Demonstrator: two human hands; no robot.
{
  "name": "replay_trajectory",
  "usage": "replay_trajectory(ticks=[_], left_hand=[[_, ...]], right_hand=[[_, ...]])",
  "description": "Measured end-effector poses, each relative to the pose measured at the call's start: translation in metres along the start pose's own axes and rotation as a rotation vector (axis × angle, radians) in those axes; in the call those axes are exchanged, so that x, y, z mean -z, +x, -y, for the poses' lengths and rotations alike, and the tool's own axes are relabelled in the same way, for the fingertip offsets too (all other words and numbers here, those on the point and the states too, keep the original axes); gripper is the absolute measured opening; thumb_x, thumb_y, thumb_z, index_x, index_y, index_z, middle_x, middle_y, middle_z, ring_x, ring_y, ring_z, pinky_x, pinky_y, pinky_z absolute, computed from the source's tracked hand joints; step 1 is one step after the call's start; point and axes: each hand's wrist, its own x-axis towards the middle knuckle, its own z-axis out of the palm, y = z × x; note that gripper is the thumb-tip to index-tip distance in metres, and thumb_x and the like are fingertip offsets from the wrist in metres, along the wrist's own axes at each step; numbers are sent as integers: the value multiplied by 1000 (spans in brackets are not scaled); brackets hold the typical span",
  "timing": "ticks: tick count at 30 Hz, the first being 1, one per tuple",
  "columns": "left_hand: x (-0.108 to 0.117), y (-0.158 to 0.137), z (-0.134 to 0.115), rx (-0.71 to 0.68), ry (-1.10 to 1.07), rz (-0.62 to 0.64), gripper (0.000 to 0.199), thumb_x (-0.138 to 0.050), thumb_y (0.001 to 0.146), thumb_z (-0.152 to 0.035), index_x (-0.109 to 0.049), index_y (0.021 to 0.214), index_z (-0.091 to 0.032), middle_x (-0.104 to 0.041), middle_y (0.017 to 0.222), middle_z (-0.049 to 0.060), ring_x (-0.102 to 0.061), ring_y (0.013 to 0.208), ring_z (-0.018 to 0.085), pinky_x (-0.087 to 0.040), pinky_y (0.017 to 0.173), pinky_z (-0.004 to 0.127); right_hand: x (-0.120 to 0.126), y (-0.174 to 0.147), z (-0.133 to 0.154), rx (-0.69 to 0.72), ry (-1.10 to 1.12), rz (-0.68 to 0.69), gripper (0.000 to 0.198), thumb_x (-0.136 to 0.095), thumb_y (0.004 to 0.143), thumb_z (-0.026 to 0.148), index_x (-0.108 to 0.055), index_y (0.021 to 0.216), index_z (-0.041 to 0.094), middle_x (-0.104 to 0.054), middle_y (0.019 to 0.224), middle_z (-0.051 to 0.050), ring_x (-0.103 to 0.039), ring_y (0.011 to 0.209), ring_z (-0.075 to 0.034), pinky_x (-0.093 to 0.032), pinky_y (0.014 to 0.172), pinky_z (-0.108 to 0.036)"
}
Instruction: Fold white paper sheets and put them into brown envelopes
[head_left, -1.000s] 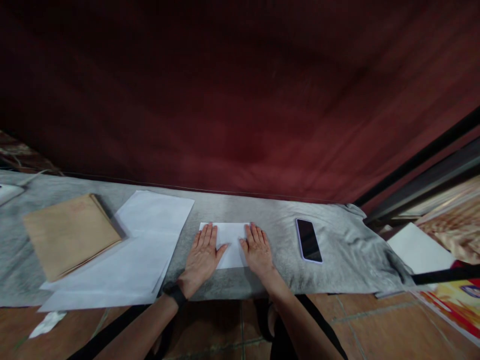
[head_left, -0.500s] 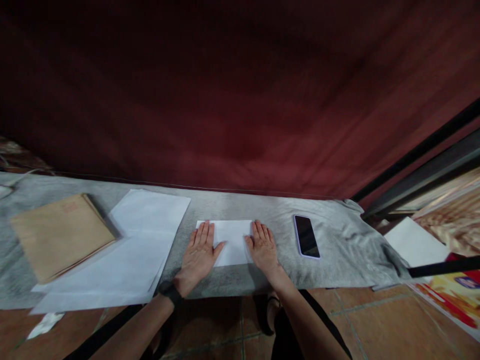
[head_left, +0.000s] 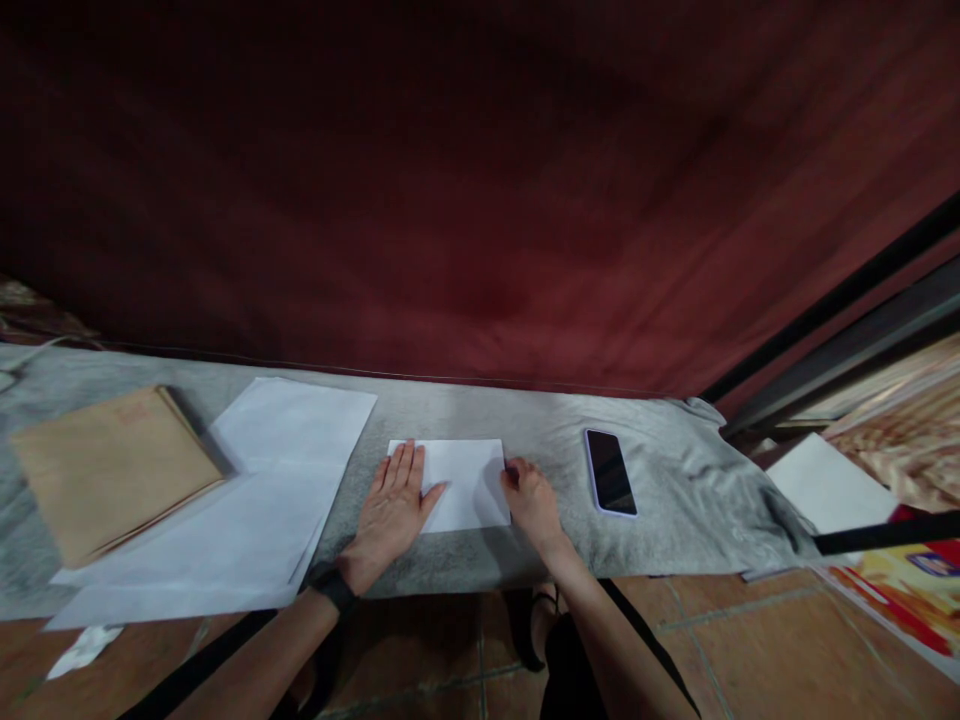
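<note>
A white sheet of paper (head_left: 466, 487) lies flat on the grey cloth in front of me. My left hand (head_left: 394, 500) rests flat on the paper's left side, fingers stretched out and thumb apart. At the right edge of the sheet is my right hand (head_left: 531, 500), its fingers curled in and thumb and fingertips closed on that edge. Part of the fingertips' grip is hidden by the hand itself. A dark watch (head_left: 334, 588) is on my left wrist.
Left of my hands, larger white sheets (head_left: 225, 530) lie partly under brown envelopes (head_left: 112, 470). A phone (head_left: 610, 472) lies on the grey cloth (head_left: 697, 480) to the right. A dark red curtain (head_left: 480, 200) hangs behind. Tiled floor (head_left: 750, 630) shows below.
My right hand has gone from lying flat on the paper to curled fingers at its right edge. My left hand stays flat on the sheet.
</note>
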Motion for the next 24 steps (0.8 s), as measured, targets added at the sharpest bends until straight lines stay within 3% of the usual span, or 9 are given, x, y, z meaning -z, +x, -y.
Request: replay_trajectory(ticks=[4, 10, 14, 19, 24], left_hand=[[-2, 0, 2, -16, 13, -11, 80, -28, 101, -60, -38, 153, -1, -33, 162, 23, -29, 153, 33, -24, 125, 50], [-2, 1, 3, -18, -3, -36, 79, -28, 101, -60, -40, 152, -1, -37, 160, 24, -32, 151, 34, -25, 124, 50], [1, -3, -4, -78, -44, -65, 72, -28, 103, -55, -42, 151, -3, -38, 160, 24, -31, 151, 34, -28, 123, 51], [4, -17, -23, -249, -99, -56, 62, -35, 103, -54, -43, 153, -17, -37, 163, 13, -30, 153, 28, -28, 124, 51], [3, -21, -28, -223, -80, -25, 63, -33, 103, -54, -44, 152, -16, -41, 161, 14, -34, 151, 27, -28, 124, 50]], right_hand=[[0, 1, 0, -56, 80, 48, 23, -57, 97, 29, -71, 113, 20, -78, 100, -9, -73, 97, -22, -48, 80, -26], [2, 6, -1, -47, 95, 159, 21, -61, 94, 31, -74, 81, 21, -78, 86, -7, -73, 86, -21, -45, 70, -24], [1, 8, -1, -74, 157, 197, 22, -60, 95, 28, -74, 80, 20, -75, 75, -5, -71, 73, -18, -43, 62, -22], [-1, 7, 1, -104, 190, 217, 23, -58, 96, 28, -76, 84, 18, -73, 69, -4, -68, 66, -15, -41, 59, -21], [-2, 6, 2, -126, 219, 200, 22, -58, 95, 28, -76, 86, 18, -75, 73, -4, -69, 69, -16, -43, 60, -20]])
